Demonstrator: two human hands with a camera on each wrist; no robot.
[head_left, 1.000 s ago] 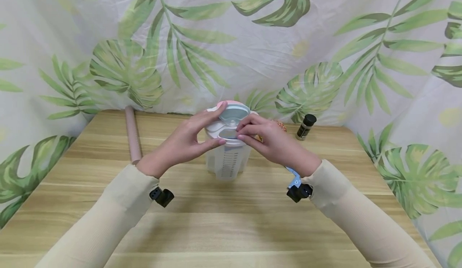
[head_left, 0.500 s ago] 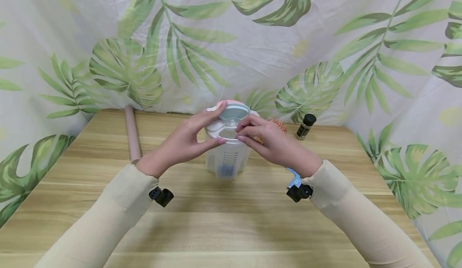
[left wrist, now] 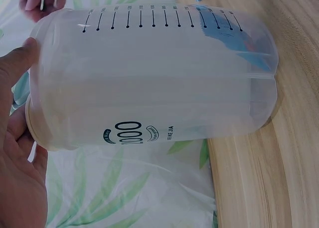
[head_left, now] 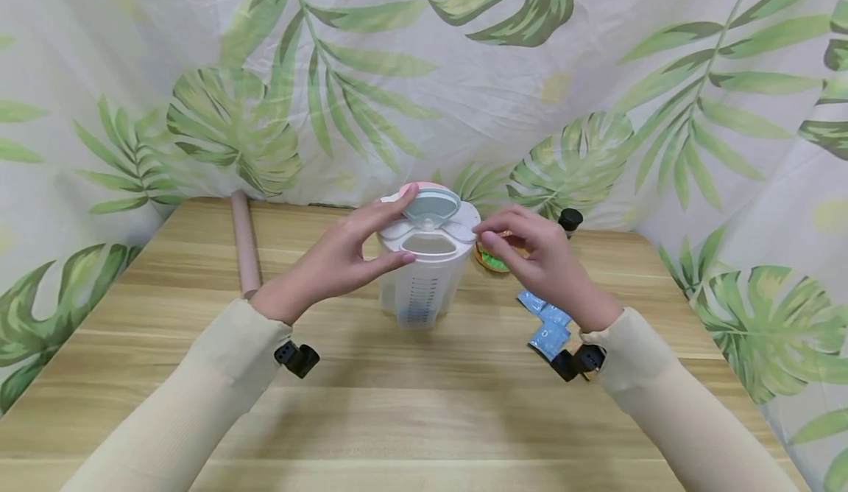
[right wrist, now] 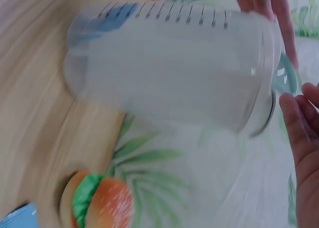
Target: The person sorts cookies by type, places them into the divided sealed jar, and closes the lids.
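A translucent storage container (head_left: 424, 293) with a printed measuring scale stands upright on the table. Its white lid (head_left: 467, 216) has a grey-green flap (head_left: 432, 208) raised, baring an oval opening. My left hand (head_left: 351, 245) grips the lid from the left, thumb along the front rim and fingers up by the flap. Inside, near the bottom, a blue packet (left wrist: 234, 43) shows through the wall. At the lid's right edge is my right hand (head_left: 539, 249), fingers loosely bent with nothing between them. Below that hand lie several blue packets (head_left: 550, 330).
A toy burger (head_left: 492, 258) sits right of the container, partly behind my right hand. Farther back is a black-capped jar (head_left: 570, 219), mostly hidden. On the left lies a pink roll (head_left: 245, 245). A leaf-print cloth (head_left: 371, 72) hangs behind the wooden table (head_left: 397, 418).
A blue packet has dropped through the opening, showing low in the container. My right hand has moved right, away from the opening, uncovering more blue packets. The left hand keeps its place.
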